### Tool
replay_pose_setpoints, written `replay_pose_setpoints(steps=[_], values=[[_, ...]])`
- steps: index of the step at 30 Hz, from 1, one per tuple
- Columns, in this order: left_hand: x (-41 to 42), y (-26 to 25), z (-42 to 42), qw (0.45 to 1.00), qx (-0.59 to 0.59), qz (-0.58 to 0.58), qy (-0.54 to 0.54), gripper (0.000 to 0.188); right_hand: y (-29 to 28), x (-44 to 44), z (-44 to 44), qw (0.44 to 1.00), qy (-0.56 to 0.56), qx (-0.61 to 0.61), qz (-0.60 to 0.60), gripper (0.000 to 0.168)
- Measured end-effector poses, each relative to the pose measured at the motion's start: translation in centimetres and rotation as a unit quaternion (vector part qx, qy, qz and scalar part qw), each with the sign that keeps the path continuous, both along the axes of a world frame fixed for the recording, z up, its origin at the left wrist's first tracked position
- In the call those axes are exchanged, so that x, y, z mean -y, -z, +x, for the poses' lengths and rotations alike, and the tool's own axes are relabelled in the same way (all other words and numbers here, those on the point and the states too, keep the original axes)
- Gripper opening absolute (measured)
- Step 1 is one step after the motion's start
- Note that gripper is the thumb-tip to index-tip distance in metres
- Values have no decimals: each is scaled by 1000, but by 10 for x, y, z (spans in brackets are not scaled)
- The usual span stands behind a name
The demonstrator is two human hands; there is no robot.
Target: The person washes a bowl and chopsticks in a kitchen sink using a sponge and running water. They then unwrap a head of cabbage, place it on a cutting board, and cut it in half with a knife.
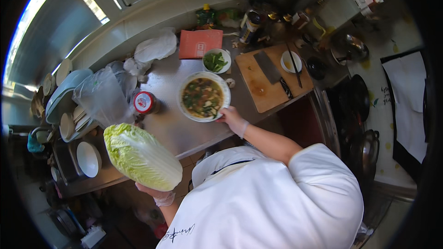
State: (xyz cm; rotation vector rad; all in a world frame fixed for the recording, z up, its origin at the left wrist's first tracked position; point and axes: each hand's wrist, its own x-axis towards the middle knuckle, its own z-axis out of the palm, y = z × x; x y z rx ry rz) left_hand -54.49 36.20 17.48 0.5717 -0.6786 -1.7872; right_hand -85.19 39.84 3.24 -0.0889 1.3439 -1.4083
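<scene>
A whole napa cabbage (143,157) is held up off the counter by my left hand (154,192), which wears a clear plastic glove and grips it from below. My right hand (233,121), gloved too, grasps the rim of a white bowl (181,105) on the metal counter. Soup (202,97) with chopped greens and other pieces fills this bowl. Just behind it stands a smaller white bowl of cut green leaves (215,61). A garlic bulb (230,83) lies at the soup bowl's right. To its left is a red-lidded jar (143,102).
A cleaver (268,67) and a small bowl with chopsticks (291,63) rest on the wooden cutting board (254,93). Plastic bags (104,93) and a light-blue basin (62,90) occupy the left. Bottles (250,26) crowd the back; a white bowl (89,159) sits by the sink (65,160).
</scene>
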Motion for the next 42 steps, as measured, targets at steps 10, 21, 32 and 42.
replay_pose_setpoints(steps=[10, 21, 32, 42], values=[[-24, 12, 33, 982, 112, 96, -115, 78, 35, 104, 37, 998, -53, -17, 37, 24], [19, 20, 13, 996, 57, 65, -33, 71, 49, 104, 17, 998, -55, 5, 20, 25], [-3, -6, -67, 999, 40, -23, 21, 66, -19, -69, -264, 751, 372, -534, 107, 14], [-79, 2, -178, 989, 105, 62, -86, 68, 30, -116, -399, 959, 120, -164, 200, 20]])
